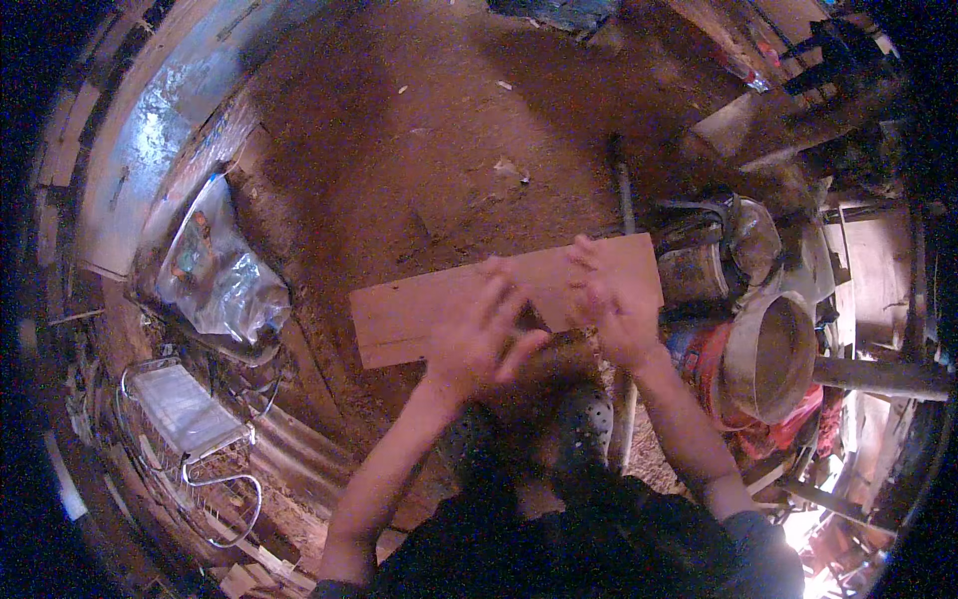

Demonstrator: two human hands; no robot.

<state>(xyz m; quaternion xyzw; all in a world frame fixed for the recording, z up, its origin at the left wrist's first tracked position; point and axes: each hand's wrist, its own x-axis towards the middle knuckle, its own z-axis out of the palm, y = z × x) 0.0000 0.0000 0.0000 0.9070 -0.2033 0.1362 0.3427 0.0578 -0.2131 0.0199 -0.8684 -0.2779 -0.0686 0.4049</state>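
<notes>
A flat wooden board [391,317] lies crosswise in front of me, its right end tilted slightly farther away. Over its middle is my left hand [479,327], slightly blurred, with the fingers spread and the thumb held out. My right hand [617,311] is over the right part, its fingers apart. Neither hand grips anything that I can see. Whether the palms touch the wood or hover just above it, I cannot tell. Below the board, between my dotted shoes, a brownish shape is too dark to make out.
A long pole [625,200] runs along the dirt floor [429,150] by the board's right end. Buckets and a round pan-like vessel [770,357] crowd the right side. At left are a shiny plastic sack [220,275] and a metal-framed chair [190,409].
</notes>
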